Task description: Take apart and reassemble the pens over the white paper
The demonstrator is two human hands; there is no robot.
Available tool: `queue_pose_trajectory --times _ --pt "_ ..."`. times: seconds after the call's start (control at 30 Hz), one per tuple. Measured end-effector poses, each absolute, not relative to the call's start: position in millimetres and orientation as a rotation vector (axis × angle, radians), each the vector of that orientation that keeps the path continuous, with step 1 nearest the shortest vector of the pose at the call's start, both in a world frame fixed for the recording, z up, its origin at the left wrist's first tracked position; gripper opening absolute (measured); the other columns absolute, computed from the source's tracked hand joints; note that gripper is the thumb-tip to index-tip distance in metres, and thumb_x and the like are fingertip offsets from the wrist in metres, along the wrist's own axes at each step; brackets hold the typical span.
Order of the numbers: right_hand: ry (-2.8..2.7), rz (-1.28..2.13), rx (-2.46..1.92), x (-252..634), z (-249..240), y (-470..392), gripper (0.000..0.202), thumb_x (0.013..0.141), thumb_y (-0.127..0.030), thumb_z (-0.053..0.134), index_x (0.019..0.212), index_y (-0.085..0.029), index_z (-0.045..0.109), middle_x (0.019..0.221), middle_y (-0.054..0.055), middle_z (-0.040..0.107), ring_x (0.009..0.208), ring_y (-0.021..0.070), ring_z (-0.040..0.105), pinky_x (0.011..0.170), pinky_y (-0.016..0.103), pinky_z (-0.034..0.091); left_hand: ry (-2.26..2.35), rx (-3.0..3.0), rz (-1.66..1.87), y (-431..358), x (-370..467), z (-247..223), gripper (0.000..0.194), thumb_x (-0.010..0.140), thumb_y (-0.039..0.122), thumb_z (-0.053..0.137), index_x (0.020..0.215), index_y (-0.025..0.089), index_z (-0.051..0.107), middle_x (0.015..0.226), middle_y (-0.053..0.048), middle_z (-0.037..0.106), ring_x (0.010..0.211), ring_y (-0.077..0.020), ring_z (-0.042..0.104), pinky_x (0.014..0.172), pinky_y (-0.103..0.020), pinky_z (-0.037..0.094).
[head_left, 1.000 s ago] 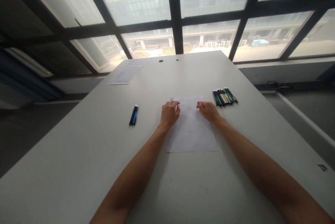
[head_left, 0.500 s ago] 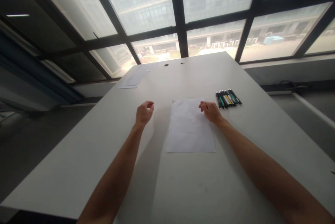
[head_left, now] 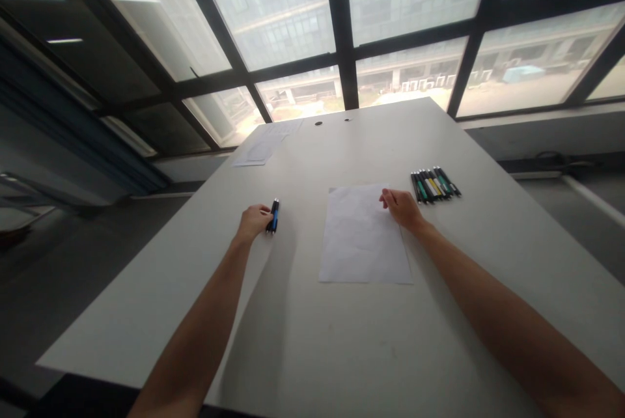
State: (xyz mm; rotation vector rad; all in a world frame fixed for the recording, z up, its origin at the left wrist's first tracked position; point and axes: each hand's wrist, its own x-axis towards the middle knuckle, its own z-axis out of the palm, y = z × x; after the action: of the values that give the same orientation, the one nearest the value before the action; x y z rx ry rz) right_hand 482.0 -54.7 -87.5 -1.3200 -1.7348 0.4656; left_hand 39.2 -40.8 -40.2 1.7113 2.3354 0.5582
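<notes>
My left hand (head_left: 254, 220) is on the left of the table, its fingers bent and closed against a small bundle of pens (head_left: 275, 217). These pens are black, one with a blue section, and they lie side by side pointing away from me. How far the fingers reach around them is hidden. A blank white sheet of paper (head_left: 364, 236) lies flat between my hands. Over its upper right edge rests my right hand (head_left: 403, 209), fingers curled in, with nothing visible in them. Just beyond it lies a row of several black pens (head_left: 434, 185) with green, white and yellow sections.
The white table (head_left: 317, 340) stretches to the windows. Some printed sheets (head_left: 258, 146) lie at its far left corner. Two small round fittings, one a dark hole (head_left: 318, 123), are near the back edge. A blue curtain (head_left: 73, 118) hangs at the left.
My left hand has shifted left and a little toward me. The pens with the blue section now show beside it. My right hand stays at the paper's edge; the view has turned slightly left.
</notes>
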Motion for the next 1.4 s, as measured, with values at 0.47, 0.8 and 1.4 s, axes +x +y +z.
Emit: queue_pose_trajectory --times 0.47,0.8,1.4 --pt "-1.725 0.449 -1.3 482.2 -85.3 -54.9 0.051 0.099 -0.045 0.035 0.074 -0.017 0.069 0.064 0.004 0.066 0.062 0.0163 0.062 0.066 0.026 0.042 1.47 1.347 1.086 -64.1 135.7 -3.1 0.032 0.058 0.027 0.074 0.085 0.012 0.066 0.077 -0.004 0.069 0.068 -0.0154 0.066 0.07 -0.032 0.058" --pt "-1.69 0.624 -1.105 469.8 -75.5 -66.3 0.033 0.09 -0.045 0.055 0.106 -0.02 0.069 0.074 0.0 0.065 0.064 0.0129 0.056 0.061 0.024 0.044 0.985 1.208 1.287 -57.5 260.7 -42.1 0.037 0.065 0.034 0.083 0.086 0.014 0.06 0.077 -0.003 0.069 0.081 -0.0209 0.072 0.086 -0.042 0.057" --pt "-1.184 0.755 -1.087 478.1 -93.2 -46.1 0.031 0.078 -0.042 0.069 0.094 -0.017 0.068 0.07 0.002 0.07 0.06 0.0148 0.065 0.059 0.029 0.054 1.13 1.358 1.396 -34.1 242.0 -72.8 0.039 0.072 0.044 0.078 0.094 0.012 0.072 0.081 -0.008 0.074 0.072 -0.0186 0.071 0.076 -0.035 0.058"
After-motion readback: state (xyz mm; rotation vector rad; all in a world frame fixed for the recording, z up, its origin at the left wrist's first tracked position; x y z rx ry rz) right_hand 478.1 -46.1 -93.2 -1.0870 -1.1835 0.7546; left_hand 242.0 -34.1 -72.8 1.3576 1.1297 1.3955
